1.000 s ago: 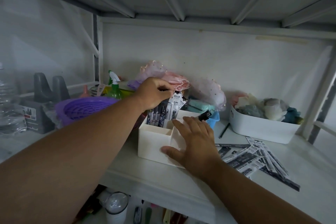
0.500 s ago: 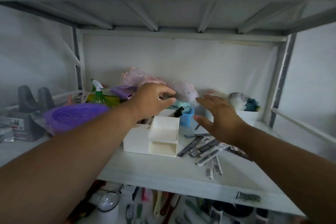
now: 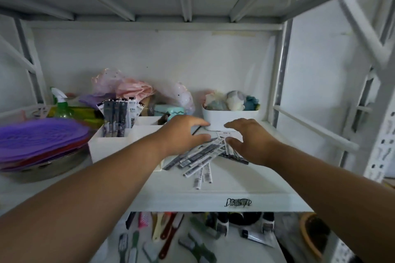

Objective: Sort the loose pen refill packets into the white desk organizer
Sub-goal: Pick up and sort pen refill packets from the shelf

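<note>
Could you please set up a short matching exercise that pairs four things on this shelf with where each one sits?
Things:
1. upright refill packets
2. loose refill packets
3. purple basket
4. white bin

Places:
A. far left of the shelf, beside the white desk organizer
B. standing in the organizer's left compartment
C. at the back, right of the organizer, filled with soft things
D. lying flat on the shelf between the left hand and right hand

Pairs: 1-B, 2-D, 3-A, 4-C
</note>
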